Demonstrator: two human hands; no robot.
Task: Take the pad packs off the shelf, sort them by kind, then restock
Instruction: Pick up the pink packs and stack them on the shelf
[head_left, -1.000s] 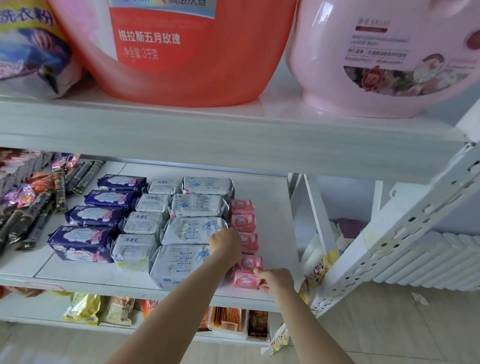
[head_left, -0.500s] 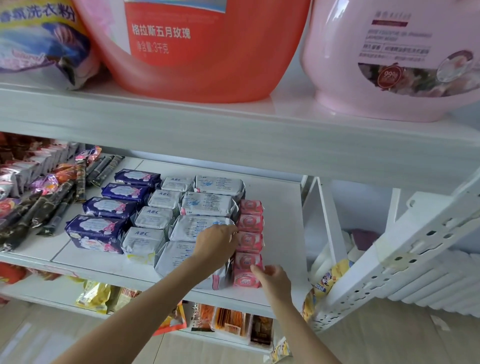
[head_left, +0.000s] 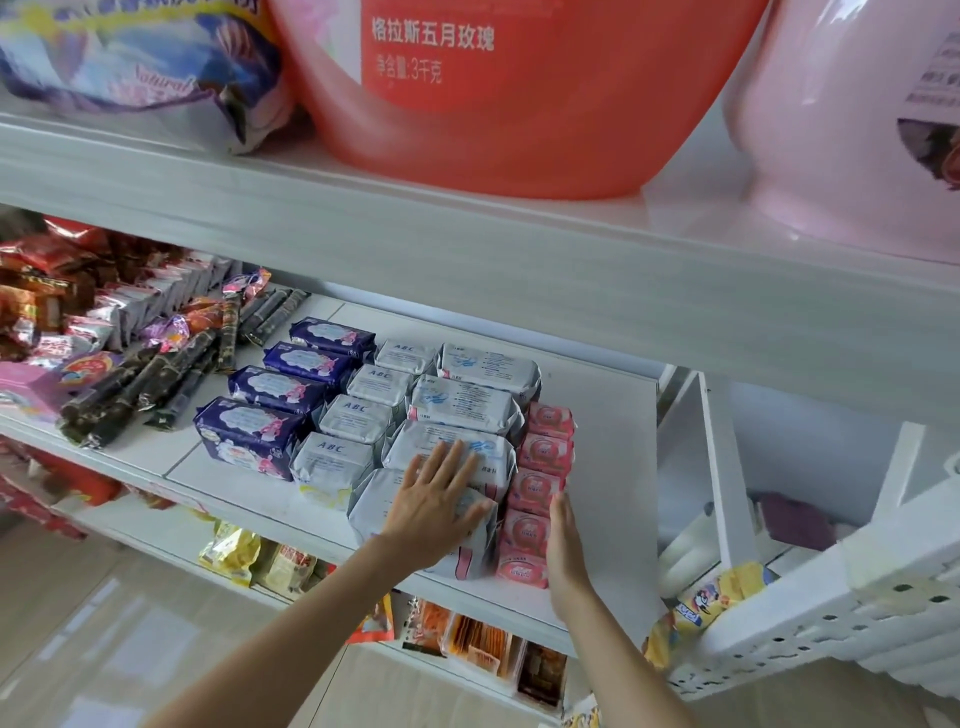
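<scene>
White shelving (head_left: 467, 270) runs across in daylight, a perforated white upright (head_left: 831, 618) at right, pale floor (head_left: 104, 639) below.

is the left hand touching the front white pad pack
Touching: in the head view the left hand lies flat, fingers straight, on top of the front white plastic pad pack.

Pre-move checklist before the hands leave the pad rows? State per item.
1. Packs sorted by kind, one column each: purple packs, ABC packs, large white packs, pink packs. ok.
2. Left hand flat on the front large white packs, gripping nothing: ok.
3. Right hand flat against the side of the pink column, fingers straight: ok.
4. Pink column straight: not ok, its line bends slightly.
5. Front packs fully on the shelf: ok.
6. Stock behind the back row: cannot tell.
</scene>
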